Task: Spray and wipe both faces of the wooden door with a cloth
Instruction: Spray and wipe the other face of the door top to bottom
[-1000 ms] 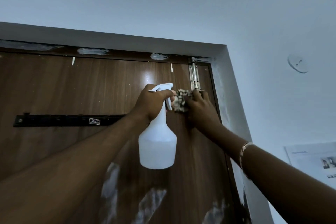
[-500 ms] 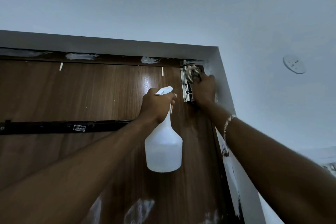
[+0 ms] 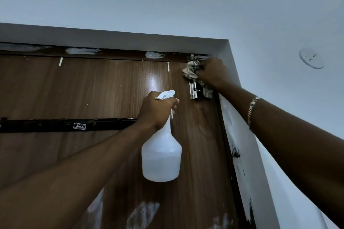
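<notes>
Wiping reached the top hinge-side corner of the door.

The right hand (image 3: 214, 73), fingers curled tight around the bunched cloth (image 3: 190, 69), had climbed within the last second from beside the spray bottle to about 1 o'clock in view, pressing the cloth over the metal bolt (image 3: 193, 91) right under the frame. The left hand (image 3: 156, 111) stayed wrapped around the neck of the spray bottle (image 3: 161, 154), forefinger lying along the trigger, the bottle hanging near centre against the wooden door (image 3: 93, 89). White smears remained at 6 o'clock lower on the panel and along the top edge toward 11 o'clock. By my reading, this face was only begun, and the other face was not in view.
</notes>
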